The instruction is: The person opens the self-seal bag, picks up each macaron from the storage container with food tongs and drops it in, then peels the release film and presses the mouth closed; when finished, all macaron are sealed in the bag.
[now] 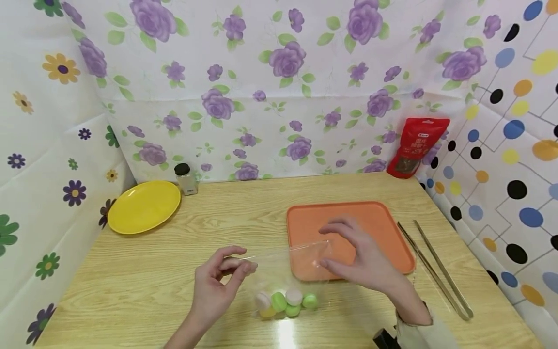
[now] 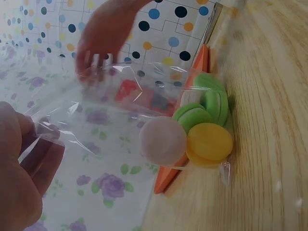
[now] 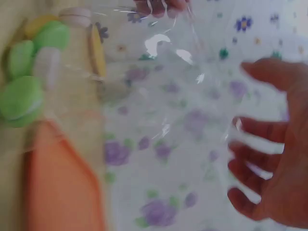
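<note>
A clear plastic bag (image 1: 279,274) stands upright over the wood table, its top edge stretched toward the right. In its bottom lie several macarons: green ones (image 1: 279,301), pale pinkish ones (image 2: 163,141) and a yellow one (image 2: 209,144). My left hand (image 1: 218,281) pinches the bag's upper left edge between thumb and fingers. At the other upper corner, my right hand (image 1: 362,259) has its thumb and fingers spread apart. The right wrist view shows those fingertips right beside the film, with nothing gripped between them.
An orange tray (image 1: 370,208) lies behind my right hand, with metal tongs (image 1: 444,271) to its right. A yellow plate (image 1: 144,207) and a black-capped jar (image 1: 186,179) sit at the back left. At the back right, a red pouch (image 1: 416,145) leans against the patterned cloth.
</note>
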`<state>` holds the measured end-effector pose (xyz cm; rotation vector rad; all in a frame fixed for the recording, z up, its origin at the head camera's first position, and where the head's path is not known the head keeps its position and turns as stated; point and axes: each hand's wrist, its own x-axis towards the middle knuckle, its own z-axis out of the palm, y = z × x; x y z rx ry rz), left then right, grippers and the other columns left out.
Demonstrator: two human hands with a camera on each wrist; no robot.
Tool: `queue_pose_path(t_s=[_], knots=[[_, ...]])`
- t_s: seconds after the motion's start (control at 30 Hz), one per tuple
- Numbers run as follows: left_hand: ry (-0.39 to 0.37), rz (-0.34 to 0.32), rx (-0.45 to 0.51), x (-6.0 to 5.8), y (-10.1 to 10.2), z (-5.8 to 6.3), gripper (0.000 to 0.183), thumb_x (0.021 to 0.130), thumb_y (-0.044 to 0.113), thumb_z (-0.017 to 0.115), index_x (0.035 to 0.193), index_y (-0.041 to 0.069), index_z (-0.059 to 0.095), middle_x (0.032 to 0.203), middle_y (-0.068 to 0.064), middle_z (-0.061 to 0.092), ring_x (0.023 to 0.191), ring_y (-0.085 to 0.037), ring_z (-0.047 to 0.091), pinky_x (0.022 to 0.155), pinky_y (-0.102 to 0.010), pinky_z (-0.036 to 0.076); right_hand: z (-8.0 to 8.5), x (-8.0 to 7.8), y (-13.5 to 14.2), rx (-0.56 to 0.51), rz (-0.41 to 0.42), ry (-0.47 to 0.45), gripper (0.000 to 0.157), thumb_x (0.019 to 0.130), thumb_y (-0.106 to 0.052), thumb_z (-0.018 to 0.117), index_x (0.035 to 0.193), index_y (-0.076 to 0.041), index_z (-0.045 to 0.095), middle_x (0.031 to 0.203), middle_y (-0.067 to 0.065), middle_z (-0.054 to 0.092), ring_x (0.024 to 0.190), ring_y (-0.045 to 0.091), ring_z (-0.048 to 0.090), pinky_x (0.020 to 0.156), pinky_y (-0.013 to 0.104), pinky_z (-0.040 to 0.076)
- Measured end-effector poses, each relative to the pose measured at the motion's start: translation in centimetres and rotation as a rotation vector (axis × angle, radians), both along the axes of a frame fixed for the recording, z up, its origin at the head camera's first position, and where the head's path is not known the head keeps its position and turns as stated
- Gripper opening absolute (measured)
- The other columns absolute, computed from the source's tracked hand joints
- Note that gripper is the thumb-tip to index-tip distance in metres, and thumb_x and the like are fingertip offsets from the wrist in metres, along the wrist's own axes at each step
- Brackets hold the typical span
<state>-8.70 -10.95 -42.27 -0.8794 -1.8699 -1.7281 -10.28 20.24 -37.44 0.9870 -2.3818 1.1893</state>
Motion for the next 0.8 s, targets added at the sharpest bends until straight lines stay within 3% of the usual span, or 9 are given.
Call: queue_pose_path(t_s=[0.07, 0.13, 0.2, 0.33, 0.43, 0.57, 0.7, 0.8], knots=[[0.005, 0.013, -0.023, 0.1, 0.1, 0.1, 0.034, 0.083, -0.023, 0.065, 0.110, -0.003, 0.064, 0.086, -0.011, 0.075, 0.080, -0.013, 0.073, 0.066, -0.023, 0.057, 1.5, 0.0, -1.6, 0.133, -0.045, 0.059, 0.046, 0.081, -0.026, 0.085, 0.122, -0.017, 0.065, 0.124, 0.000, 0.058, 0.114, 0.022, 0.052, 0.091, 0.047, 0.043], [0.019, 0.010, -0.034, 0.2, 0.2, 0.3, 0.034, 0.083, -0.023, 0.065, 0.108, -0.001, 0.065, 0.087, -0.010, 0.075, 0.081, -0.013, 0.073, 0.066, -0.023, 0.057, 2.8, -0.2, -3.7, 0.253, -0.025, 0.081, 0.043, 0.082, -0.034, 0.084, 0.117, -0.017, 0.067, 0.120, -0.002, 0.060, 0.113, 0.021, 0.052, 0.092, 0.049, 0.042], [0.033, -0.006, -0.033, 0.3, 0.3, 0.4, 0.033, 0.082, -0.023, 0.065, 0.107, -0.001, 0.065, 0.087, -0.010, 0.075, 0.082, -0.013, 0.073, 0.066, -0.024, 0.057, 3.7, -0.5, -5.9, 0.364, 0.051, 0.074, 0.035, 0.085, -0.036, 0.081, 0.112, -0.016, 0.070, 0.113, -0.004, 0.064, 0.107, 0.017, 0.056, 0.091, 0.044, 0.044], [0.052, -0.053, -0.019, 0.3, 0.4, 0.4, 0.033, 0.079, -0.025, 0.066, 0.106, -0.004, 0.064, 0.086, -0.012, 0.074, 0.080, -0.013, 0.072, 0.067, -0.026, 0.058, 4.4, -1.2, -9.4, 0.485, 0.229, 0.026, 0.009, 0.091, -0.024, 0.077, 0.094, -0.016, 0.074, 0.091, -0.008, 0.068, 0.085, 0.007, 0.062, 0.079, 0.026, 0.050], [0.004, -0.042, -0.023, 0.3, 0.2, 0.5, 0.030, 0.079, -0.022, 0.070, 0.101, -0.002, 0.067, 0.083, -0.009, 0.073, 0.077, -0.012, 0.071, 0.067, -0.026, 0.058, 4.4, -1.4, -10.7, 0.500, 0.292, 0.003, 0.009, 0.091, -0.018, 0.076, 0.083, -0.016, 0.074, 0.078, -0.010, 0.066, 0.073, 0.002, 0.060, 0.070, 0.017, 0.048], [-0.057, -0.025, -0.048, 0.3, 0.4, 0.8, 0.025, 0.080, -0.016, 0.075, 0.091, 0.005, 0.073, 0.079, -0.004, 0.072, 0.070, -0.012, 0.069, 0.065, -0.026, 0.057, 4.3, -1.5, -10.2, 0.470, 0.297, -0.035, 0.010, 0.091, -0.015, 0.076, 0.081, -0.014, 0.074, 0.076, -0.010, 0.067, 0.071, -0.001, 0.059, 0.068, 0.016, 0.048], [-0.063, -0.002, -0.053, 0.4, 0.1, 1.0, 0.025, 0.079, -0.016, 0.075, 0.087, 0.007, 0.076, 0.077, -0.005, 0.073, 0.070, -0.014, 0.070, 0.065, -0.025, 0.056, 4.0, -1.7, -8.0, 0.392, 0.291, -0.111, 0.006, 0.091, -0.010, 0.075, 0.085, -0.012, 0.076, 0.079, -0.008, 0.068, 0.071, -0.001, 0.059, 0.067, 0.020, 0.051], [-0.076, 0.021, -0.055, 0.6, -0.2, 1.0, 0.024, 0.079, -0.016, 0.075, 0.086, 0.007, 0.076, 0.077, -0.005, 0.074, 0.070, -0.014, 0.071, 0.065, -0.024, 0.056, 3.4, -1.8, -5.3, 0.330, 0.240, -0.166, 0.005, 0.091, -0.011, 0.075, 0.087, -0.013, 0.076, 0.080, -0.010, 0.068, 0.070, -0.001, 0.060, 0.063, 0.024, 0.052]])
